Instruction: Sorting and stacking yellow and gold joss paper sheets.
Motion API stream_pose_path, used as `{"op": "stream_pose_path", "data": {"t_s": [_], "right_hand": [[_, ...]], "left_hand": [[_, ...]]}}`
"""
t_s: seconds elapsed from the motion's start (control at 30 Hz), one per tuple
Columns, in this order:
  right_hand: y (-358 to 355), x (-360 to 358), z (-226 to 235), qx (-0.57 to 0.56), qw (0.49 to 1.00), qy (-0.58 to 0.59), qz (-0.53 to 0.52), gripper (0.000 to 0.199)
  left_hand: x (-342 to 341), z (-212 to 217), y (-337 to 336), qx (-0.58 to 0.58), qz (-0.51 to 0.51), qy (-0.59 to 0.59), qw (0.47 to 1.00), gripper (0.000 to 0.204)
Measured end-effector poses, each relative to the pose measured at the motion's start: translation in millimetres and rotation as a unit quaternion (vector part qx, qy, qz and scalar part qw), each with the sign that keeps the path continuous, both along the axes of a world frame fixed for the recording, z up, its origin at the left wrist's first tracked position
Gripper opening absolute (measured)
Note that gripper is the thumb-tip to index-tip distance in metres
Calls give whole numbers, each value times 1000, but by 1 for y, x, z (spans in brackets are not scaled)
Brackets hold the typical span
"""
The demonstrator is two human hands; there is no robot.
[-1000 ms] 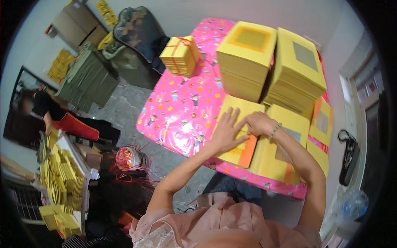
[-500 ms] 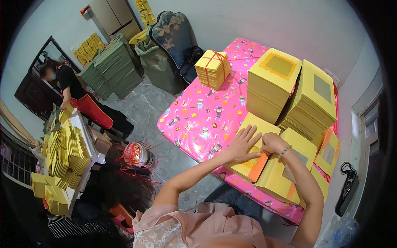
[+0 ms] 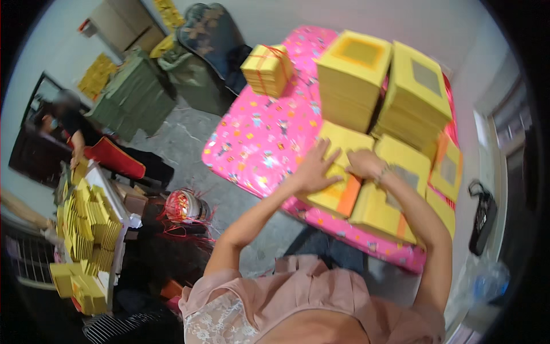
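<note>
The left hand (image 3: 314,170) lies flat, fingers spread, on the near stack (image 3: 350,135) of yellow sheets; the right hand (image 3: 366,163) is curled at that stack's right edge, and whether it pinches anything I cannot tell. Just right is a second stack (image 3: 378,211); two tall stacks (image 3: 349,102) stand beyond, a tied bundle (image 3: 266,75) far left, all on the pink table (image 3: 243,146)

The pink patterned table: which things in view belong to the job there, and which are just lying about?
Seemingly part of the job:
yellow paper stack with orange band, under the left hand
tall yellow paper stacks
pink patterned table

Seemingly just about:
long black case by the wall
dark floral upholstered chair
</note>
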State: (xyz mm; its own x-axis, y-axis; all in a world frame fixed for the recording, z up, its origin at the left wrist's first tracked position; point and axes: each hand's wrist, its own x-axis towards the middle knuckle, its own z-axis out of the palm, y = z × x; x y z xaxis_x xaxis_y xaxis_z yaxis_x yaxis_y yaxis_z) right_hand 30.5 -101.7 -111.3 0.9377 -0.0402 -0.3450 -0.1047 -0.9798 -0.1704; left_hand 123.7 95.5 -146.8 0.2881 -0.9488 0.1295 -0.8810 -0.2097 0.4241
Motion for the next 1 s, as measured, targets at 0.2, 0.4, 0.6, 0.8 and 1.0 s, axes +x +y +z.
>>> {"op": "stream_pose_path", "data": {"t_s": [0.2,0.4,0.6,0.8,1.0], "right_hand": [[11,5,23,-50,995,-82,3,55],[12,-5,14,-83,984,-142,73,33],[29,-10,21,-152,960,-215,94,12],[58,-21,32,-194,940,-265,99,11],[69,-41,59,-41,959,-256,116,22]], "left_hand": [[42,3,1,-93,-57,75,991,69],[34,22,3,-187,132,134,964,56],[23,14,3,-177,311,328,874,85],[12,22,-11,-234,249,592,730,95],[41,8,42,-342,277,536,720,73]]}}
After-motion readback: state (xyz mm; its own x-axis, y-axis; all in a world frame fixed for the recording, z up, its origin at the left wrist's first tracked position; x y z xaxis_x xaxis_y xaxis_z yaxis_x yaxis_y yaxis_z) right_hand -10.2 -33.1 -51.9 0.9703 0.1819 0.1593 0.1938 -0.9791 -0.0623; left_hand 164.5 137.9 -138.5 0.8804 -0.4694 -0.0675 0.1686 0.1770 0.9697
